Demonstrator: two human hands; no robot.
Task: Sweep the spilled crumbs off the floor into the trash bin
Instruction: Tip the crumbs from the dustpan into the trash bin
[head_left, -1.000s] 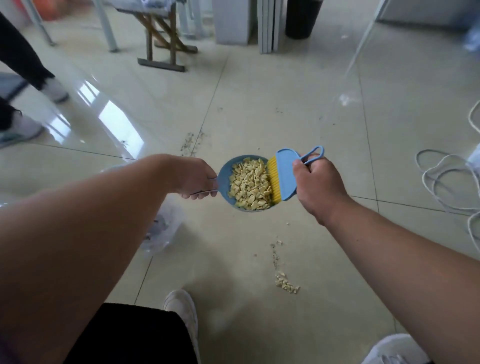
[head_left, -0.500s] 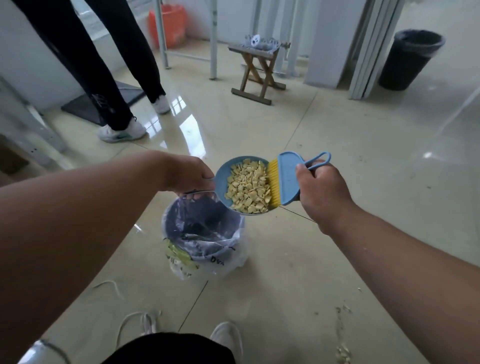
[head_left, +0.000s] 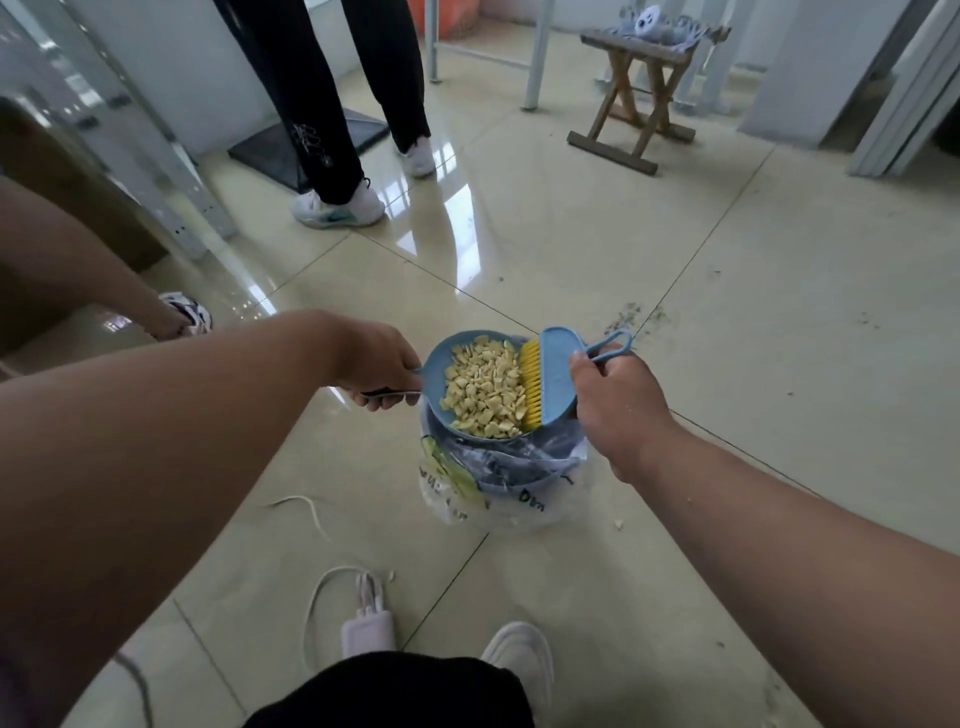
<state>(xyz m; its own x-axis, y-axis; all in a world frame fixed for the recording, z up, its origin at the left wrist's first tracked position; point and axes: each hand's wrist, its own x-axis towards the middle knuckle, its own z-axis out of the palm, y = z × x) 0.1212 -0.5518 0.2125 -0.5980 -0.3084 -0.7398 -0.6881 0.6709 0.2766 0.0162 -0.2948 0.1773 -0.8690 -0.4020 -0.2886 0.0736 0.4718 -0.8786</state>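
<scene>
Since half a second ago the loaded dustpan (head_left: 470, 387) has shifted from beside the trash bin (head_left: 511, 475) to directly above its open, bag-lined mouth. The left hand (head_left: 376, 364) is clenched around the dustpan's handle, the pan reaching rightward from its knuckles. The right hand (head_left: 615, 400) grips the blue brush (head_left: 556, 379), whose yellow bristles press against the heap of pale crumbs (head_left: 483, 395) in the pan. A few stray crumbs lie on the tiled floor (head_left: 779, 364) right of the bin.
</scene>
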